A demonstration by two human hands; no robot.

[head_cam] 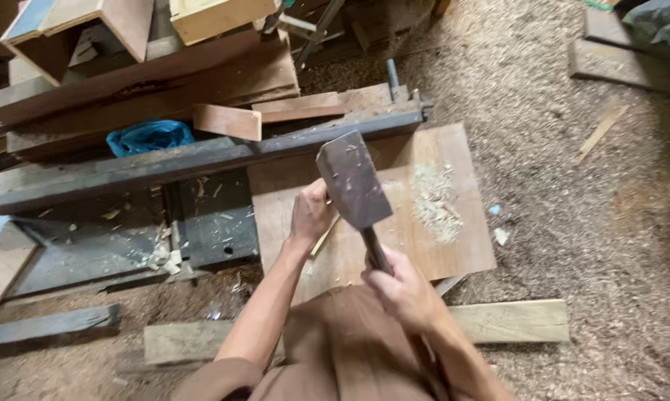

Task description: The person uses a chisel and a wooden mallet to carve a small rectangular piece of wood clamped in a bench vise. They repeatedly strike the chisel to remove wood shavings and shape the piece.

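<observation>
Near the middle of the view, the right hand is wrapped tight around the dark handle of a big dark wooden mallet. The mallet's blocky head is lifted up, tilted toward 11 o'clock, and it hangs over a flat brown plywood board. Just at 9 o'clock from the mallet head, the left hand is closed around a thin pale wooden stick that touches the board. Only a small bit of the stick shows under the hand, so I cannot tell what kind of tool it is.

A little heap of light wood shavings lies on the board at 3 o'clock from the mallet head. At 12 o'clock from the board runs a long grey metal beam. A crumpled blue plastic bag sits just behind the beam, at 10 o'clock from the hands. Sawdust covers the floor all around. At 6 o'clock from the board, a pale wooden plank lies flat on the floor, close to the person's brown clothes.
</observation>
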